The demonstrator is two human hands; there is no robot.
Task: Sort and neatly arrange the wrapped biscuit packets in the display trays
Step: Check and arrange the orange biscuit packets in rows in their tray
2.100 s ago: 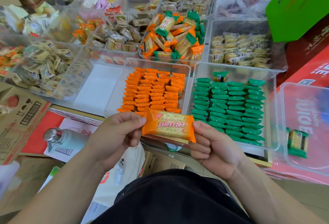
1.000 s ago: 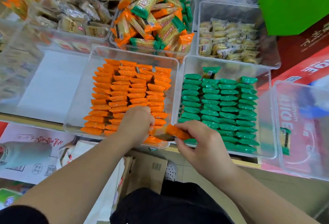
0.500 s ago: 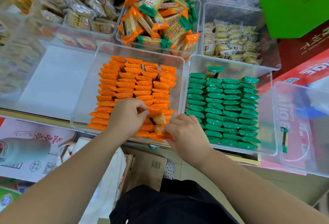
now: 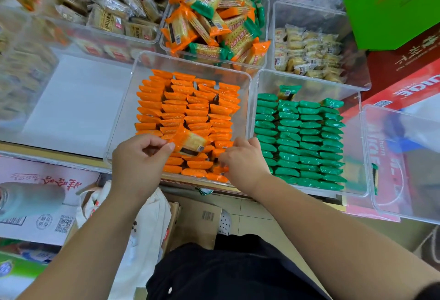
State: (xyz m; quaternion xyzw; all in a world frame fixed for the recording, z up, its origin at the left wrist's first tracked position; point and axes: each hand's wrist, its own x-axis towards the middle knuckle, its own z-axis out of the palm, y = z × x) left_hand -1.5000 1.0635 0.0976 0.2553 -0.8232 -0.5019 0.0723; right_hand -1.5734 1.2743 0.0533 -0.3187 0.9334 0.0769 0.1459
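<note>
Nearest, below the counter edge, a cardboard box (image 4: pixel 197 216) and a white bag (image 4: pixel 147 216) sit by the person's legs, clear of the work. Above them the left hand (image 4: pixel 139 159) pinches one end of an orange packet (image 4: pixel 190 142) between thumb and forefinger. It holds the packet tilted just over the near rows, probably so it can be turned on edge and slipped in like its neighbours. The right hand (image 4: pixel 242 161) has its fingers curled down into the near right corner of the orange rows (image 4: pixel 188 109). It looks to be parting or steadying them to open a slot, though I cannot tell whether it grips a packet. The packets stand on edge in tight columns inside the orange tray (image 4: pixel 126 118), so the crowding itself is the obstacle and any gap must be made. Just beside it, to the right, the green packets (image 4: pixel 300 140) fill the green tray (image 4: pixel 357 137) the same way. Behind both lies the mixed heap (image 4: pixel 214 23) of orange and green packets, unsorted.
</note>
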